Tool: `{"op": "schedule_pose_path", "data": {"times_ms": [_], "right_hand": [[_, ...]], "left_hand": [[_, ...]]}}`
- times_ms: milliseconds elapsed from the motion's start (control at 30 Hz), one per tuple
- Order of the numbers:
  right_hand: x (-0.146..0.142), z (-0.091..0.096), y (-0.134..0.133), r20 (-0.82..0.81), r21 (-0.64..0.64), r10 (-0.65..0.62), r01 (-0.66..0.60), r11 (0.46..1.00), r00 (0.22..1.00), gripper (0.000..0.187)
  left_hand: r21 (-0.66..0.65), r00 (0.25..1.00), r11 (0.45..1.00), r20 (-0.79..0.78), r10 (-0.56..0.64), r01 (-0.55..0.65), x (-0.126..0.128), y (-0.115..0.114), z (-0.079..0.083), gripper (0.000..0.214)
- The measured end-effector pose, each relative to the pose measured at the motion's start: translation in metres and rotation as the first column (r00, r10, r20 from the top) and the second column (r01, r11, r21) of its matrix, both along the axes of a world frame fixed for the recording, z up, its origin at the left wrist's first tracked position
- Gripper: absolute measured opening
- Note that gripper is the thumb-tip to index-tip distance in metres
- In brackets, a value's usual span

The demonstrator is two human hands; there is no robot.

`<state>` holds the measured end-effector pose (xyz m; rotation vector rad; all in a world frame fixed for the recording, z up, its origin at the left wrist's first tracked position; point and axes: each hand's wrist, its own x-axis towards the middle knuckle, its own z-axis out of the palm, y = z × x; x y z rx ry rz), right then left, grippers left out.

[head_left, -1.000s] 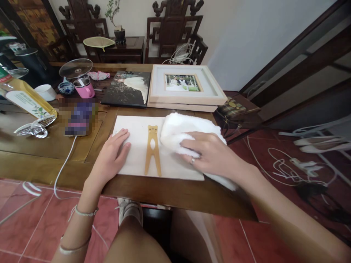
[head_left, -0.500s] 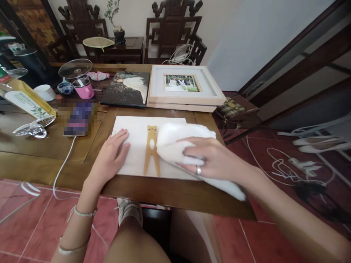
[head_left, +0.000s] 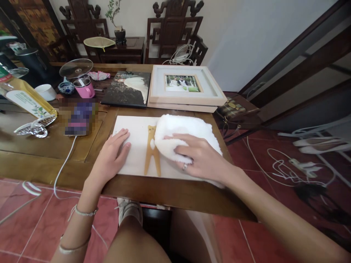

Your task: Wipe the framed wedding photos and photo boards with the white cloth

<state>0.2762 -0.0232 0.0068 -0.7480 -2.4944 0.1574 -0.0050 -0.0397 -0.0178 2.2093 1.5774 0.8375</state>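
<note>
A white board, the back of a picture frame (head_left: 137, 153), lies flat near the front edge of a wooden table (head_left: 55, 160). A tan wooden stand leg (head_left: 152, 157) is fixed down its middle. My left hand (head_left: 112, 153) lies flat with fingers stretched out on the board's left part. My right hand (head_left: 196, 157) presses a white fluffy cloth (head_left: 181, 133) onto the board's right part. The cloth overlaps the top of the stand leg and hides the board's right side.
Behind the board lie a white framed photo (head_left: 183, 86) and a dark photo print (head_left: 127, 89). At left stand a pink mug (head_left: 85, 87), cups, a glass lid, a phone with a white cable and a packet. Cables lie on the red tile floor at right.
My right hand has slid the cloth leftward and slightly away from me, so it now covers the top of the stand leg. My left hand has stayed put.
</note>
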Motion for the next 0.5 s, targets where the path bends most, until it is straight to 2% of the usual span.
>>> {"op": "schedule_pose_path", "data": {"times_ms": [67,167,233,333,500], "right_hand": [[0.001,0.014,-0.016,0.027,-0.113,0.040,-0.037,0.993,0.999,0.019],[0.001,0.034,-0.030,0.041,-0.293,0.119,-0.102,0.951,0.992,0.023],[0.002,0.040,-0.032,0.031,-0.334,0.162,-0.142,0.932,0.986,0.025],[0.004,0.035,-0.023,0.048,-0.283,0.140,-0.121,0.952,0.989,0.025],[0.005,0.004,0.012,0.046,-0.047,-0.038,0.041,0.998,0.998,0.021]], "left_hand": [[0.001,1.000,1.000,0.000,-0.002,0.002,0.000,0.000,0.000,0.041],[0.003,1.000,1.000,-0.006,-0.001,0.001,0.000,0.000,0.000,0.041],[0.002,1.000,1.000,-0.009,0.003,-0.003,0.000,0.000,0.000,0.042],[0.002,1.000,1.000,-0.006,0.009,-0.009,0.001,0.000,0.001,0.042],[0.004,1.000,1.000,-0.006,0.004,-0.004,0.001,0.000,0.001,0.042]]}}
